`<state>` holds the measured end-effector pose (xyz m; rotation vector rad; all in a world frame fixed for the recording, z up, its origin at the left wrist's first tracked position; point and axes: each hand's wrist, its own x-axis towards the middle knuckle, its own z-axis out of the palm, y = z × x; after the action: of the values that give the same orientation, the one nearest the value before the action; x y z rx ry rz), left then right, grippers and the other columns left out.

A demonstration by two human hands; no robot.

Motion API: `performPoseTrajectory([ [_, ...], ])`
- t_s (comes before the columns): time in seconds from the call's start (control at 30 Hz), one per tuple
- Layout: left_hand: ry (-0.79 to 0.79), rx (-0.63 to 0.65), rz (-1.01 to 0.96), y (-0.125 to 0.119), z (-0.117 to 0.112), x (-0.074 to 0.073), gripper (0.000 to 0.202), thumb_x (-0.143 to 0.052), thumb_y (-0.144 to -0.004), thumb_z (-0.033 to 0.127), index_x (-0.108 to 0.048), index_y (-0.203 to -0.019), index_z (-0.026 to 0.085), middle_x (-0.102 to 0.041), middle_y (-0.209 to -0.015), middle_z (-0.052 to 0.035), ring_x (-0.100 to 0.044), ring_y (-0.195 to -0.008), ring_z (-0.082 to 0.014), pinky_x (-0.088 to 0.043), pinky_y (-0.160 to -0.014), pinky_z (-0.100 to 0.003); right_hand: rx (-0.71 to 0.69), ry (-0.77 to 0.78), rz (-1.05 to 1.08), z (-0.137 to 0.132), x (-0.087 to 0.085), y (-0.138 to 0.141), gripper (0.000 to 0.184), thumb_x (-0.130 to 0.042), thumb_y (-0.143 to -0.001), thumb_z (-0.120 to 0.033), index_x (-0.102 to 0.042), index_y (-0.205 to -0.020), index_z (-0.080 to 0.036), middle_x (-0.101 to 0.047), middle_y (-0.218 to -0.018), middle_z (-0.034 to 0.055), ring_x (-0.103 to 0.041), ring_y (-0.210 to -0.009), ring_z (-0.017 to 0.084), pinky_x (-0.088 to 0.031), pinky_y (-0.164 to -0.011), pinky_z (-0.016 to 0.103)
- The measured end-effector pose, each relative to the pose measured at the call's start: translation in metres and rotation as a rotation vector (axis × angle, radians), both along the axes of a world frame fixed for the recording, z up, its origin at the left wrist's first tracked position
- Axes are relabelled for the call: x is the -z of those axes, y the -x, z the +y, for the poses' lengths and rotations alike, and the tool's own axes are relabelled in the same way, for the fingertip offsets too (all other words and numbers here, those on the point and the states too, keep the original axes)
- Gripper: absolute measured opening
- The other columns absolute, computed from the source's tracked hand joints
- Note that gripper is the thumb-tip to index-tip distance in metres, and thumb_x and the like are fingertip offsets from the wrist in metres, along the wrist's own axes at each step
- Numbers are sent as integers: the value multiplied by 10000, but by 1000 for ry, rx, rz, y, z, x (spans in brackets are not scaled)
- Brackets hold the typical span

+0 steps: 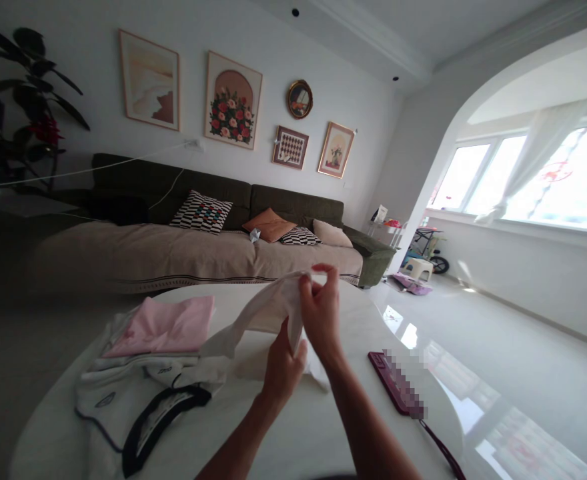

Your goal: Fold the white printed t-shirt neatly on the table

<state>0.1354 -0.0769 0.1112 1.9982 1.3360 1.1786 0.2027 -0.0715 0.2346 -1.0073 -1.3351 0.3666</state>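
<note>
pale cloth held up over the low table, pink piece lying flat beside it.
behind everything runs the dark sofa (298,197); nearer stands the white table (361,327). on its left side a white garment with a dark collar (118,413) lies loosely spread. the pale cloth (266,303) hangs above the middle, slack and creased; whether it joins the garment is unclear. the pink cloth (168,327) rests flat and squared on pale fabric, so that piece looks finished, while the pale cloth seems midway, its edges not yet laid together. the right hand (320,310) pinches its upper edge; just below, the left hand (286,367) grips it between thumb and fingers. smallest, a dark red item with a strap (387,383) lies to the right, untouched.
</note>
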Motion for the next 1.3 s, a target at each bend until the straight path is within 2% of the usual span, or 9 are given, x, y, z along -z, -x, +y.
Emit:
performPoseTrajectory([
  [0.17,-66,66,-43,53,6,-46,278,-485,-779,197,-606,-1029,192,-643,-1020,-26,-563,-964,-186,-395,-883,-277,140,-264,-33,-32,-72,-66,255,-457,-780,-208,-508,-1029,-192,-363,-453,-112,-344,-360,43,-266,-376,150],
  [0.33,240,343,-9,132,-19,-74,226,-559,-728,361,-675,-774,173,-650,-696,24,-583,-658,-161,-445,-600,-212,438,-328,-129,-59,-106,-121,187,-510,-720,-156,-608,-876,-180,-493,-494,-56,-419,-348,48,-360,-362,182],
  [0.47,343,380,-175,164,-3,-81,257,-607,-710,402,-651,-656,154,-494,-420,62,-427,-389,-72,-342,-424,-166,354,-11,-71,-19,-96,-151,246,-581,-676,-177,-582,-922,-159,-504,-441,-47,-466,-321,96,-359,-306,202],
  [0.6,147,23,-442,144,42,-94,251,-599,-761,366,-612,-739,117,-564,-560,33,-507,-487,-86,-420,-499,-213,199,286,167,54,-61,-155,231,-602,-578,-62,-541,-795,-114,-475,-454,-68,-491,-358,109,-424,-331,252],
  [0.73,-3,-81,-588,111,77,-126,292,-502,-844,342,-524,-1061,146,-566,-1032,-46,-572,-856,-161,-494,-728,-352,238,159,323,94,-55,-149,305,-537,-641,-90,-454,-930,-143,-478,-583,-80,-518,-497,76,-489,-481,243],
  [0.87,-103,-93,-634,101,95,-144,301,-498,-845,348,-524,-1068,148,-568,-1039,-49,-574,-863,-166,-495,-733,-356,227,-64,376,86,-63,-156,435,-518,-695,-175,-353,-1098,-188,-530,-702,-54,-523,-605,55,-463,-573,198],
  [1.0,-128,-31,-571,104,91,-104,354,-523,-791,407,-600,-980,117,-641,-888,-43,-598,-830,-172,-472,-768,-321,221,-117,363,59,-10,-172,474,-556,-660,-257,-390,-1101,-206,-547,-677,-54,-522,-602,76,-469,-574,233],
  [1.2,150,-19,-171,107,47,40,269,-520,-702,325,-673,-869,179,-697,-858,-28,-618,-832,-201,-443,-817,-302,314,439,206,16,175,-183,438,-456,-654,-303,-425,-1076,-188,-481,-581,-77,-500,-529,102,-470,-520,243],
  [1.3,188,-37,-30,106,21,104,235,-474,-659,270,-681,-757,216,-705,-787,-18,-632,-766,-197,-467,-775,-306,354,725,9,-3,249,-186,383,-359,-675,-311,-427,-1028,-180,-501,-597,-47,-543,-544,133,-464,-526,248],
])
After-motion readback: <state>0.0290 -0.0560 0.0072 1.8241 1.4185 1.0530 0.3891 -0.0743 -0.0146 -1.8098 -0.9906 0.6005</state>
